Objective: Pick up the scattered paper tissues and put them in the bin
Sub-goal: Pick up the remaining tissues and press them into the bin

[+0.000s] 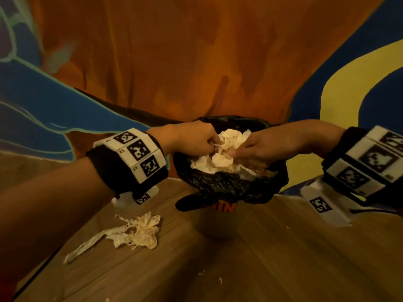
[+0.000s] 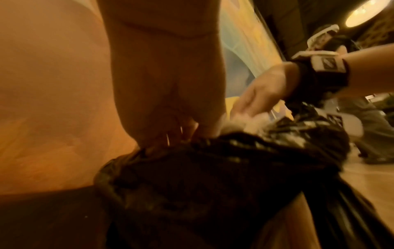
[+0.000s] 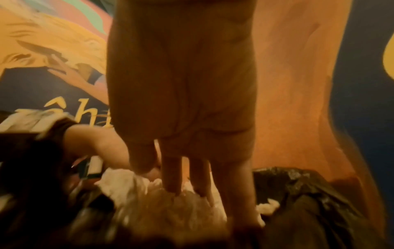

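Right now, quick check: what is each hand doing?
Left hand: fingers curled, pinching the tissues over the bin.
Right hand: fingers extended, pressing the tissues down.

The head view looks steeply down at the bin (image 1: 229, 184), near centre. Each wrist view sits close behind its own hand, facing the bin at six o'clock. All three share the bin's mouth.

Looks like some public indoor spot, maybe a cafe: huge orange, blue and yellow painted wall mural (image 1: 196, 51), wood-plank floor (image 1: 283, 258), round ceiling lamp (image 2: 366, 15).
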`<state>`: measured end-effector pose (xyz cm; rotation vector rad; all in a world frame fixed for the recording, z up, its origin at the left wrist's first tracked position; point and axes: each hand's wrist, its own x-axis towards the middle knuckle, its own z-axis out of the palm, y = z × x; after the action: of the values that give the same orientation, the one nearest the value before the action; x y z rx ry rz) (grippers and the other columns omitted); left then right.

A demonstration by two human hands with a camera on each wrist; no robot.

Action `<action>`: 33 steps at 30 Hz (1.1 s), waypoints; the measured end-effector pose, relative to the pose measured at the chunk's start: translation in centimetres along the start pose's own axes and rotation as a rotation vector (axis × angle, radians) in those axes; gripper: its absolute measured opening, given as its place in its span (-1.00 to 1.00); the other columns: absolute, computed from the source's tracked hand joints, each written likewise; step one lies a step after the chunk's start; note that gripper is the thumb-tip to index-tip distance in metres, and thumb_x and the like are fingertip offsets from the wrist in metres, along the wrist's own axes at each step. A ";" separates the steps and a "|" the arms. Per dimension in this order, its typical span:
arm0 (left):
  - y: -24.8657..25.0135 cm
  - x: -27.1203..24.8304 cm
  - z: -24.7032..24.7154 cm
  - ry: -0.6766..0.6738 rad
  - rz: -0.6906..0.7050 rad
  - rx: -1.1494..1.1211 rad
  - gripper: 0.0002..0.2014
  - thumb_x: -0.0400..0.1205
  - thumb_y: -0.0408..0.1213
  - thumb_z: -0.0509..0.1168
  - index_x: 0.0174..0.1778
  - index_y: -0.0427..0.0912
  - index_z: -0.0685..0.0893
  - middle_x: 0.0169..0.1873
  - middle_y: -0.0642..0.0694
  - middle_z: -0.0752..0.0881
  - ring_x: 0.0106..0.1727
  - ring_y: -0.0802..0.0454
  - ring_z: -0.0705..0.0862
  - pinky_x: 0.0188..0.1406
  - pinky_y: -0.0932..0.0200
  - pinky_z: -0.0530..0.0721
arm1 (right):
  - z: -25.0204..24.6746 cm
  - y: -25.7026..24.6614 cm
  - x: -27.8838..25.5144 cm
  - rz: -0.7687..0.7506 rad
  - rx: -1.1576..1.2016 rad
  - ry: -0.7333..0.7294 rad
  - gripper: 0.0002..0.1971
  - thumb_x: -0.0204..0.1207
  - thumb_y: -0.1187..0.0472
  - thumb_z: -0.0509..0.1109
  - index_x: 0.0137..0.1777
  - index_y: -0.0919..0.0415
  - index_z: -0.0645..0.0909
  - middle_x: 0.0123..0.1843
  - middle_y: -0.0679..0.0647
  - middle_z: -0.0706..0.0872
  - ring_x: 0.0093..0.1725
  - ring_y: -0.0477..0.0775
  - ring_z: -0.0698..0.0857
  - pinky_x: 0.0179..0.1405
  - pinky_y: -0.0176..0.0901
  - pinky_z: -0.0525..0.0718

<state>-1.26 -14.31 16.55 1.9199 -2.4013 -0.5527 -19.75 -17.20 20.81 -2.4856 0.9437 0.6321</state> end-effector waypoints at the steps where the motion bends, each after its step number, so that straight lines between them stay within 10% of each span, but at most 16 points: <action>1: 0.2 0.0 -0.2 -0.071 -0.022 -0.017 -0.78 0.74 -0.25 0.09 0.05 -0.11 0.66 -0.11 0.04 0.67 -0.20 0.04 0.59 -0.17 0.08 0.55 | 0.4 0.0 0.4 0.004 -0.049 -0.027 -0.56 0.69 -0.20 -0.02 -0.13 -0.03 0.61 -0.43 -0.26 0.64 -0.44 -0.28 0.57 -0.25 -0.32 0.52; 3: 0.8 0.1 -0.4 -0.181 -0.112 -0.220 -0.71 0.74 -0.14 0.03 -0.21 -0.15 0.53 -0.28 -0.02 0.56 -0.30 0.07 0.48 -0.20 0.10 0.47 | 1.3 0.2 1.5 -0.017 -0.179 -0.034 -0.55 0.74 -0.08 -0.01 -0.15 0.18 0.57 -0.44 -0.02 0.49 -0.50 -0.07 0.38 -0.38 -0.22 0.40; 6: 1.8 0.0 0.0 -0.341 -0.181 -0.139 -0.59 0.71 0.08 0.08 0.22 -0.13 0.62 0.16 -0.04 0.68 0.14 0.00 0.64 0.12 0.15 0.56 | 2.1 0.5 2.8 -0.029 -0.268 0.004 -0.64 0.75 0.08 0.05 -0.30 0.16 0.36 -0.42 0.01 0.33 -0.47 -0.06 0.23 -0.36 -0.18 0.28; 8: 2.1 0.3 0.5 -0.380 -0.217 0.154 -0.59 0.70 0.02 0.14 0.29 -0.19 0.60 0.21 -0.12 0.66 0.13 -0.04 0.61 -0.06 0.17 0.54 | 2.3 0.7 3.2 -0.004 -0.256 -0.034 -0.76 0.74 0.17 0.09 -0.10 0.21 0.51 -0.29 0.06 0.46 -0.34 -0.09 0.34 -0.26 -0.22 0.30; 11: 2.1 0.9 1.0 -0.309 -0.193 0.257 -0.65 0.64 -0.07 0.25 0.20 -0.24 0.65 0.04 -0.15 0.70 0.01 -0.10 0.65 -0.06 0.03 0.58 | 2.2 0.8 2.7 0.042 -0.179 -0.097 -0.63 0.75 0.17 0.09 0.50 0.22 0.43 0.12 0.03 0.53 0.03 -0.09 0.39 -0.02 -0.28 0.33; 17: 2.4 -1.8 -0.1 0.017 -0.121 0.051 -0.30 0.58 -0.09 0.39 0.60 -0.06 0.24 0.44 -0.06 0.48 0.37 -0.04 0.50 0.04 0.29 0.38 | 1.0 -0.4 -0.2 0.039 -0.196 0.083 -0.56 0.71 -0.05 0.10 0.58 -0.08 0.33 0.59 -0.03 0.38 0.49 0.01 0.43 0.37 -0.16 0.34; 21: 1.4 -4.7 -0.8 0.128 -0.106 -0.167 -0.22 0.56 0.12 0.35 0.64 0.12 0.12 0.57 0.01 0.33 0.49 -0.03 0.41 0.24 0.16 0.42 | -0.1 -2.9 -2.6 0.078 -0.250 0.107 -0.57 0.74 -0.03 0.04 0.60 -0.22 0.25 0.64 -0.04 0.29 0.07 -0.19 0.57 -0.06 -0.37 0.37; 24: -0.2 -7.8 -1.1 0.274 -0.076 -0.294 -0.36 0.57 0.12 0.33 0.56 0.12 0.31 0.51 0.10 0.40 0.45 0.10 0.43 0.22 0.21 0.43 | -1.4 -5.3 -4.4 0.090 -0.341 0.135 -0.59 0.73 0.00 0.06 0.57 -0.26 0.30 0.62 -0.05 0.33 0.47 0.05 0.44 0.15 -0.18 0.31; 27: -3.5 -11.0 -0.2 0.356 -0.129 -0.321 -0.53 0.61 0.02 0.31 0.44 0.04 0.47 0.37 0.07 0.53 0.30 0.15 0.54 0.21 0.15 0.57 | -1.9 -8.4 -5.0 0.023 -0.401 0.250 -0.64 0.72 0.00 0.10 0.47 -0.28 0.42 0.55 -0.08 0.44 0.44 0.08 0.48 0.28 -0.01 0.43; 33: -11.5 -16.5 5.3 0.252 -0.371 -0.238 -0.69 0.66 -0.20 0.29 0.33 -0.08 0.60 0.18 0.09 0.63 0.11 0.17 0.60 0.09 0.25 0.54 | 1.3 -16.2 0.0 -0.341 -0.210 0.467 -0.75 0.62 0.10 0.23 0.21 -0.09 0.66 0.10 0.00 0.73 -0.16 -0.08 0.65 -0.25 -0.14 0.62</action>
<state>12.42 0.66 11.72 2.1823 -1.7562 -0.5387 -8.83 -5.38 23.09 -2.9595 0.5921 0.0365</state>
